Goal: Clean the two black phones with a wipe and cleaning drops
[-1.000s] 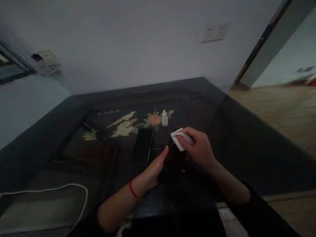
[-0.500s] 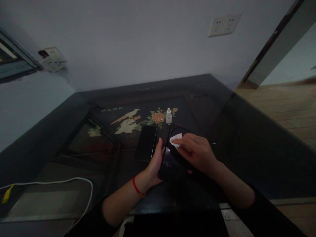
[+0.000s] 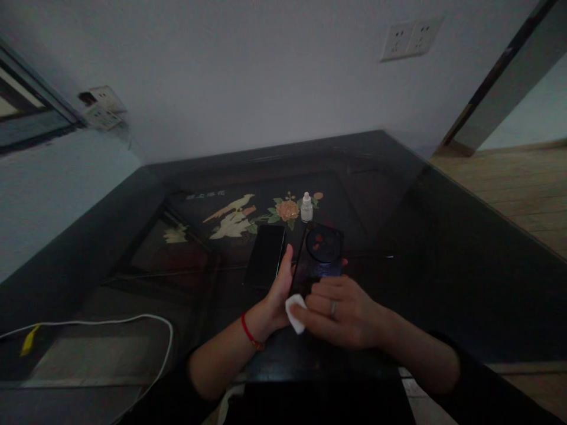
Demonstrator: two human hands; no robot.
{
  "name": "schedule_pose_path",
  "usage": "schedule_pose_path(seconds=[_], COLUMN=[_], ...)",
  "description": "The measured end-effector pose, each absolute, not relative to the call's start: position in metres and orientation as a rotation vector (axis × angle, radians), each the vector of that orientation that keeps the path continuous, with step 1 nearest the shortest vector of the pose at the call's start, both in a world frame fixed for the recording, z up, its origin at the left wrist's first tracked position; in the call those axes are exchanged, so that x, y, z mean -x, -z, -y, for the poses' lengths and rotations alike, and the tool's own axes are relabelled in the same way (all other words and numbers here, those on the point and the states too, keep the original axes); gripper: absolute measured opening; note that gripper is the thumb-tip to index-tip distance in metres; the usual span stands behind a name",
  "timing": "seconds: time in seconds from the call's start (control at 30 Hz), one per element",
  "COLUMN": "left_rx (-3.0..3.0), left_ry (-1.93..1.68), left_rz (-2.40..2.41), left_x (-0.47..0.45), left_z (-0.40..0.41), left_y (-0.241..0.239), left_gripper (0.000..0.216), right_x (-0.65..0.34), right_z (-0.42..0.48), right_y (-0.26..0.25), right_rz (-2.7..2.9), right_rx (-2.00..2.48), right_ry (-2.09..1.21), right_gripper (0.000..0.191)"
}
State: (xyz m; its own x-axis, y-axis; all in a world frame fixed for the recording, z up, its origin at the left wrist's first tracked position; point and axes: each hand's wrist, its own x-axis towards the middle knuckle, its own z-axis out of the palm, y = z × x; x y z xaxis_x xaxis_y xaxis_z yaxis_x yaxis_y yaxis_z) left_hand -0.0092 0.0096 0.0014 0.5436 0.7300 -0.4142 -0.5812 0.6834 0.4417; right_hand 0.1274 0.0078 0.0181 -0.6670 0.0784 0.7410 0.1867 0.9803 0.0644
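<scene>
My left hand (image 3: 280, 295), with a red bracelet at the wrist, grips a dark, glossy phone case (image 3: 326, 268) by its long side. A large round ring marks the far end of the case, and fingertips show past its right edge. In my right hand (image 3: 343, 310) a folded white tissue (image 3: 296, 313) is pinched, over the near left corner of the case; the hand covers the case's lower half. Just left of my left thumb lies a black smartphone (image 3: 266, 254), face up. Beyond the case stands a small white dropper bottle (image 3: 306, 208), upright.
Everything lies on a black glossy table (image 3: 425, 283) inlaid with a bird and flowers (image 3: 287, 209). A white cable (image 3: 133, 319) with a yellow tag (image 3: 29, 341) runs across the near left. Wall sockets (image 3: 411, 39) are above the table.
My right hand has drawn the tissue from the far end of the case down to its near left corner, uncovering the round ring. My left hand keeps its grip. The view has shifted slightly.
</scene>
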Motion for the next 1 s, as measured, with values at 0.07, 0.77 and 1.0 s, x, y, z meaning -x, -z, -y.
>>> schedule_pose_path(seconds=[0.07, 0.77, 1.0], left_rx=[-0.240, -0.266, -0.254], left_ry=[-0.775, -0.803, -0.820], left_rz=[-0.636, -0.636, -0.513], left_x=[0.011, 0.015, 0.017], left_z=[-0.007, -0.009, -0.016], left_y=[0.000, -0.004, -0.010], left_gripper=[0.076, 0.076, 0.085], right_x=[-0.133, -0.132, -0.131], right_z=[-0.018, -0.018, -0.014], right_y=[-0.017, -0.019, -0.017], right_rz=[2.239, 2.321, 2.331], right_rx=[0.415, 0.382, 0.259], right_ry=[0.180, 0.172, 0.177], right_gripper=[0.020, 0.019, 0.020])
